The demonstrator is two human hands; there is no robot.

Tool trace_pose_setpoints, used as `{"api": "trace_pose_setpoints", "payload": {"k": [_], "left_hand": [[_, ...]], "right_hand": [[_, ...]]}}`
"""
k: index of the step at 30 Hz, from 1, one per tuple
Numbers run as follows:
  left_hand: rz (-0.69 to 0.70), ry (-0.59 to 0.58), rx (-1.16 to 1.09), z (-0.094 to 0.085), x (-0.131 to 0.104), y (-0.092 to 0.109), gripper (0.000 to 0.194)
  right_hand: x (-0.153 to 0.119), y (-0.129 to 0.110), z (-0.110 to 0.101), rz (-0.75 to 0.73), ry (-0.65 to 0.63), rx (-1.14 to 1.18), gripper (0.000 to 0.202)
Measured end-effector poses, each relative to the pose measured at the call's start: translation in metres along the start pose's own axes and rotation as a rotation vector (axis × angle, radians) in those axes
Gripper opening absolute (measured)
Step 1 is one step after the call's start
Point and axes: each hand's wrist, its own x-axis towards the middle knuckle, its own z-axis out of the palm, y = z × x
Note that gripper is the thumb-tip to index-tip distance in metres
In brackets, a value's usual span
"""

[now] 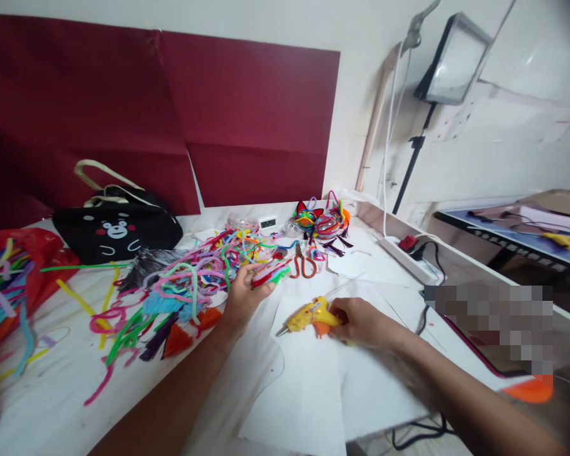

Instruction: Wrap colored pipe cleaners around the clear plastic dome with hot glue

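My right hand (pixel 358 320) is closed round the handle of a yellow hot glue gun (pixel 308 315), its metal nozzle pointing left over white paper (pixel 299 392). In my left hand (pixel 243 294) is a small striped piece of pipe cleaners (pixel 270 273), with red, pink, white and green rows, pinched between thumb and fingers. Just beyond that piece lie scissors with orange-red handles (pixel 304 266). To the left of my left hand spreads a tangled heap of coloured pipe cleaners (pixel 190 272), with tassels (pixel 183 335) at its near side.
A black bag with a bear face (pixel 118 221) and a red plastic bag (pixel 52 253) stand at left. Finished-looking colourful crafts (pixel 325 220) and a small digital clock (pixel 268 223) are at the back. On the right are a power strip (pixel 413 261), its cables and a lamp (pixel 456 60).
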Motion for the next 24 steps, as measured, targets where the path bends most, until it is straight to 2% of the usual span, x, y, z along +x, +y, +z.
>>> {"api": "trace_pose_setpoints", "payload": {"k": [6, 10, 13, 16, 20, 24], "left_hand": [[0.031, 0.055, -0.022, -0.003, 0.006, -0.003, 0.045], [0.029, 0.098, -0.037, -0.005, 0.009, -0.005, 0.046], [0.022, 0.118, -0.035, -0.006, 0.01, -0.006, 0.048], [0.025, 0.127, -0.041, -0.006, 0.011, -0.007, 0.049], [0.014, 0.133, -0.06, -0.004, 0.009, -0.006, 0.047], [0.006, 0.136, -0.069, -0.001, 0.006, -0.002, 0.046]], "right_hand": [[-0.002, 0.014, -0.001, -0.07, 0.0, 0.363, 0.014], [-0.009, 0.015, -0.009, -0.163, -0.007, 0.609, 0.024], [-0.014, 0.008, -0.018, -0.26, 0.069, 0.653, 0.029], [-0.017, 0.0, -0.022, -0.262, 0.199, 0.726, 0.036], [-0.017, -0.01, -0.015, -0.254, 0.382, 0.863, 0.038], [-0.015, -0.02, -0.003, -0.247, 0.424, 0.858, 0.04]]}}
